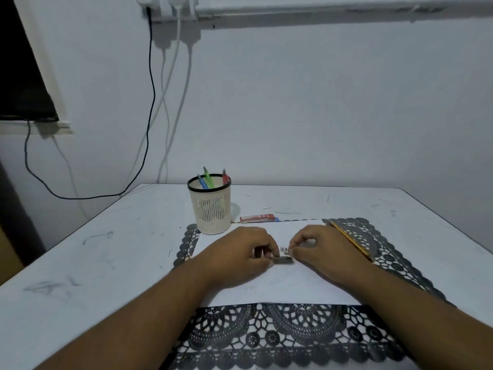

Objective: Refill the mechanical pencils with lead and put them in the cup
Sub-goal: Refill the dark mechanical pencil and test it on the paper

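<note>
The white table (pixel 80 263) carried a black lace mat (pixel 293 332) with a white sheet (pixel 288 287) on top. At the mat's far left corner stood the cup (pixel 212 206), already holding three mechanical pencils (pixel 208 177): blue, green and red. A red lead case (pixel 257 218) lay just right of it. The left hand (pixel 240 252) and right hand (pixel 320 249) both pinched a small dark object (pixel 283 260) at the sheet's centre; its identity could not be determined. Refilling appeared largely complete.
</note>
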`<state>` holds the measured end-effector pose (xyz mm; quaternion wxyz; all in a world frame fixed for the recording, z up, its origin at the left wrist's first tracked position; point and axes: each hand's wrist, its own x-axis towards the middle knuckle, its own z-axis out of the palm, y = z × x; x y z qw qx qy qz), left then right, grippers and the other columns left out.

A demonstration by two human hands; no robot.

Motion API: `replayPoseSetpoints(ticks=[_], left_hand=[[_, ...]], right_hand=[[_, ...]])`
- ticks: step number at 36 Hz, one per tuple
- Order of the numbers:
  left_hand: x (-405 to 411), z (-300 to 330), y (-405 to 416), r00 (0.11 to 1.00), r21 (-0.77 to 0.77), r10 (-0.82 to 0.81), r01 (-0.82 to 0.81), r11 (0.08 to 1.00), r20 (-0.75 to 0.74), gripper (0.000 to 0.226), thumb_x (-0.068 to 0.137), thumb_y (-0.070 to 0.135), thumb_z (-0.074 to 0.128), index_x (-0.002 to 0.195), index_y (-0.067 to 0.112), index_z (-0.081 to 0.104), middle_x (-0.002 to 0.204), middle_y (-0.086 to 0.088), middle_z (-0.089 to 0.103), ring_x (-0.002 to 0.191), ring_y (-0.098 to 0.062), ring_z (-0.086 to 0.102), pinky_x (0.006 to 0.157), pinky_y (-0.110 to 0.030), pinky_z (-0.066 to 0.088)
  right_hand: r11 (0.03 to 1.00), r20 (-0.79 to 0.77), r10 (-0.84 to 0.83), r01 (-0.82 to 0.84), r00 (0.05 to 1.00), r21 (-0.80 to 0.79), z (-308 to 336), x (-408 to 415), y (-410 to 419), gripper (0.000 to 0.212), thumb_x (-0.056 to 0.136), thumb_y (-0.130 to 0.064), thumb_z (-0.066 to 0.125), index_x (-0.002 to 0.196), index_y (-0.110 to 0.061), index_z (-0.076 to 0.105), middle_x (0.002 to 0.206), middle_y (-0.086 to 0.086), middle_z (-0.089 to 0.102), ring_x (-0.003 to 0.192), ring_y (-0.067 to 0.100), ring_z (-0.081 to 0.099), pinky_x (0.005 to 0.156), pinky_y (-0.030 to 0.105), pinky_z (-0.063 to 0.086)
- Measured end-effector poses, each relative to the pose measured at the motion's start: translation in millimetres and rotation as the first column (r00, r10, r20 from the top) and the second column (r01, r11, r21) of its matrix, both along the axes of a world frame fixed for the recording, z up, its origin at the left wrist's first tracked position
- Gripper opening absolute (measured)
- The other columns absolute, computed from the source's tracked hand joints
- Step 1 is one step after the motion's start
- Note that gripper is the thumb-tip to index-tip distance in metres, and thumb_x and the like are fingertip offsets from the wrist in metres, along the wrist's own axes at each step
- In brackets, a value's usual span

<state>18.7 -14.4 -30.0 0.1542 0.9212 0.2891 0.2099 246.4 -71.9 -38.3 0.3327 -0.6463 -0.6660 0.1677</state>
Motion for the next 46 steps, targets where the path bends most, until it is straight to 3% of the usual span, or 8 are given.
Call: replayPoseSetpoints(ticks=[5,10,14,21,26,31,37,46], left_hand=[[4.6,-0.6,7.1,1.000,-0.048,0.003,-0.002,0.999,0.020,0.016,0.090,0.028,0.075,0.106,0.032,0.073,0.093,0.016,0.065,0.084,-0.003,0.058,0.071,-0.019,0.046],[-2.8,0.1,11.4,0.999,-0.095,0.013,-0.010,0.995,0.038,0.018,0.088,0.028,0.077,0.105,0.031,0.073,0.089,0.017,0.066,0.079,-0.002,0.059,0.068,-0.018,0.047],[-10.8,-2.3,12.4,0.993,-0.160,0.062,-0.045,0.986,0.102,0.015,0.088,0.023,0.074,0.102,0.031,0.075,0.079,0.017,0.065,0.069,0.003,0.056,0.063,-0.013,0.044],[-14.7,-2.8,12.6,0.982,-0.241,0.093,-0.052,0.969,0.162,0.013,0.094,0.018,0.069,0.096,0.029,0.075,0.077,0.012,0.066,0.065,0.002,0.055,0.063,-0.013,0.042],[-14.3,-5.1,14.4,0.976,-0.284,0.085,-0.025,0.958,0.199,0.015,0.094,0.015,0.068,0.096,0.028,0.075,0.086,0.000,0.070,0.073,-0.005,0.060,0.071,-0.023,0.050],[-13.7,-6.1,15.9,0.977,-0.271,0.068,-0.011,0.962,0.203,0.013,0.096,0.015,0.068,0.096,0.026,0.075,0.079,0.009,0.068,0.067,0.000,0.057,0.065,-0.014,0.044],[-12.6,-5.6,16.3,0.981,-0.261,0.063,-0.013,0.965,0.184,0.015,0.094,0.014,0.069,0.097,0.027,0.074,0.078,0.015,0.067,0.069,0.002,0.057,0.066,-0.012,0.044],[-12.6,-5.2,17.0,0.985,-0.242,0.067,-0.027,0.970,0.160,0.015,0.093,0.016,0.068,0.097,0.029,0.074,0.082,0.012,0.070,0.070,0.001,0.058,0.067,-0.017,0.046]], right_hand=[[1.000,-0.128,-0.011,0.014,0.992,0.026,9.4,-7.7,-0.9,0.014,0.089,-0.025,0.074,0.075,-0.028,0.077,0.076,-0.013,0.074,0.070,0.012,0.069,0.062,0.041,0.055],[0.995,-0.034,-0.013,0.016,0.999,0.094,28.0,-3.7,29.8,0.012,0.091,-0.020,0.075,0.080,-0.026,0.077,0.074,-0.015,0.070,0.068,-0.007,0.060,0.064,0.015,0.042],[0.987,0.015,-0.043,0.040,0.999,0.155,45.8,-1.3,65.7,0.008,0.091,-0.015,0.072,0.091,-0.020,0.077,0.081,-0.010,0.069,0.071,0.000,0.060,0.056,0.007,0.038],[0.996,0.382,0.068,-0.040,0.922,-0.082,45.9,-20.3,109.2,0.036,0.094,-0.028,0.072,0.130,-0.024,0.071,0.125,-0.004,0.068,0.113,0.016,0.060,0.094,0.030,0.047],[0.995,0.462,0.064,-0.021,0.884,-0.097,31.4,-28.2,118.1,0.022,0.091,-0.033,0.069,0.112,-0.035,0.074,0.120,-0.008,0.065,0.113,0.017,0.058,0.091,0.033,0.049],[0.996,0.433,0.026,0.015,0.901,-0.090,26.0,-21.7,121.2,0.030,0.091,-0.035,0.070,0.121,-0.029,0.068,0.114,-0.009,0.065,0.107,0.015,0.058,0.094,0.034,0.051],[0.991,0.336,0.005,0.039,0.942,-0.126,20.7,-11.4,121.1,0.012,0.089,-0.021,0.074,0.100,-0.020,0.076,0.091,-0.010,0.063,0.091,0.014,0.058,0.067,0.026,0.043],[0.992,0.230,-0.039,0.066,0.972,-0.109,19.5,-4.4,121.9,0.007,0.091,-0.017,0.075,0.095,-0.014,0.071,0.085,-0.008,0.064,0.078,0.008,0.056,0.060,0.020,0.038]])
